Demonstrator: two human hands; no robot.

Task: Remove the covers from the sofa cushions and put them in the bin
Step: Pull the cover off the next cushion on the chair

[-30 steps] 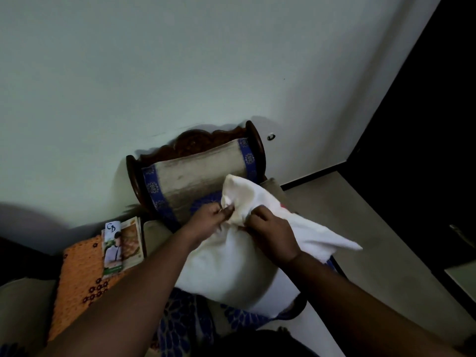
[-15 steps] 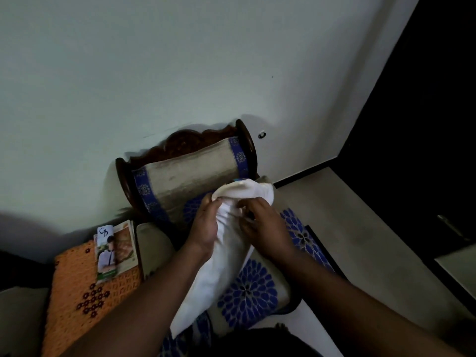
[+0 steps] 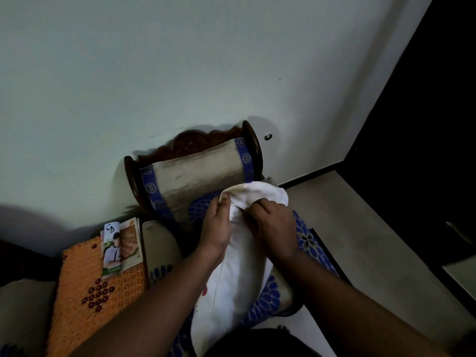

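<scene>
A white cushion (image 3: 231, 292) stands on end on the sofa seat, its top bunched near the bolster. My left hand (image 3: 217, 222) grips the white fabric at the cushion's top left, thumb up against it. My right hand (image 3: 275, 225) presses and pinches the fabric on the top right side. A blue floral cover (image 3: 268, 300) lies beneath and to the right of the cushion. No bin is in view.
A beige bolster (image 3: 195, 173) with blue patterned ends leans on the carved wooden sofa arm (image 3: 193, 140) by the wall. An orange crocheted mat (image 3: 98, 292) with magazines (image 3: 121, 246) lies at left. Grey floor and a dark doorway (image 3: 425, 137) are at right.
The white cushion has turned from lying wide across the seat to standing narrow on end, uncovering the blue floral cover. Both hands stayed at its top and shifted right.
</scene>
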